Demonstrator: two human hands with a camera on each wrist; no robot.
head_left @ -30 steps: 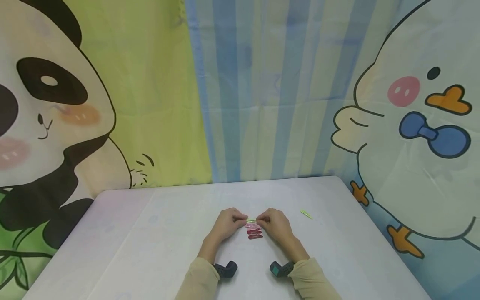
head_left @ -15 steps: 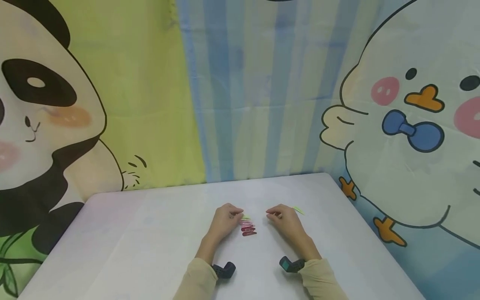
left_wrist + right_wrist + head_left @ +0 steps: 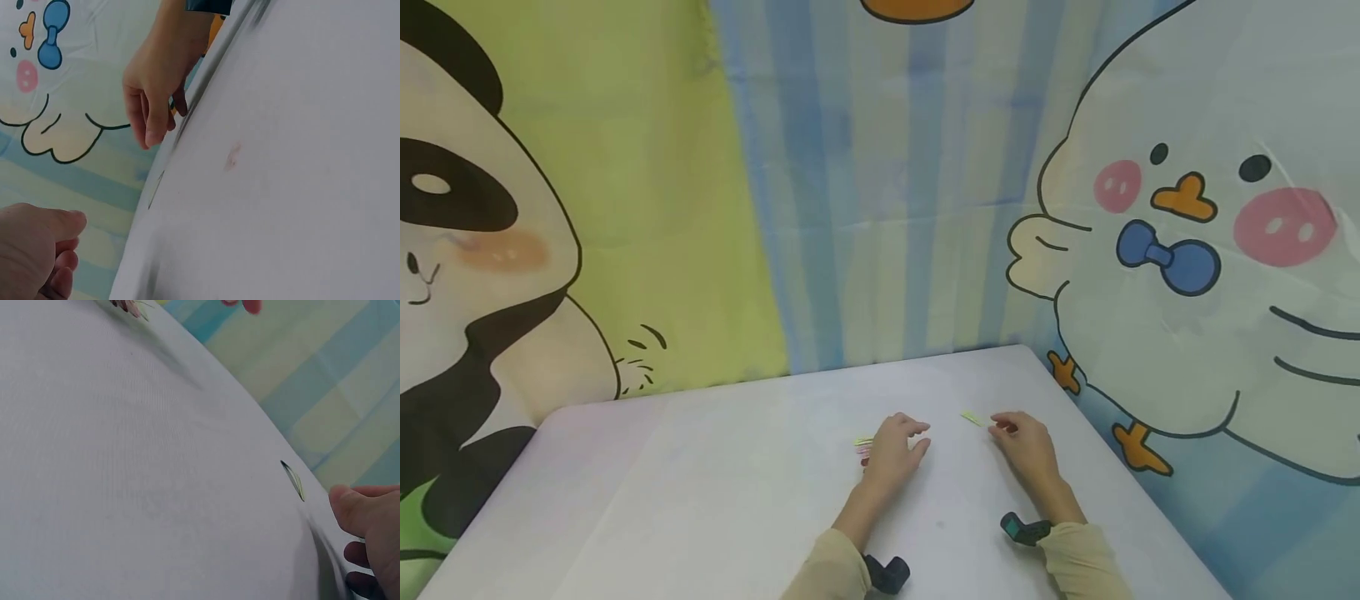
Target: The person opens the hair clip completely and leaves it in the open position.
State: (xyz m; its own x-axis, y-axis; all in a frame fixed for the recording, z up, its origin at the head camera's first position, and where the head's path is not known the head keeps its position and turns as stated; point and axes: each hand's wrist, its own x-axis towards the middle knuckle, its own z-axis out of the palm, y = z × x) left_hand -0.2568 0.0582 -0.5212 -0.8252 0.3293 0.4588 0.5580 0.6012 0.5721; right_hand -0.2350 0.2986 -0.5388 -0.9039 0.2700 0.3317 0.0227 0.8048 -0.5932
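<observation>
A lone green hair clip lies toward the back of the white table, between the two hands. Just right of it, my right hand hovers with bent fingers, its fingertips close to the clip and nothing in them. My left hand is to the left of that clip, thumb and fingers apart, holding nothing. Behind the left hand is a row of hair clips, green and pink at the far end with a bit of dark red showing; the hand hides the rest.
The white table ends at a back edge against a cloth printed with a panda and a chick. A dark wrist camera sits on the left wrist and another on the right.
My left hand has let go of the green clip in the row and moved right. My right hand has also moved right, beside the lone green clip. The head view has turned right.
</observation>
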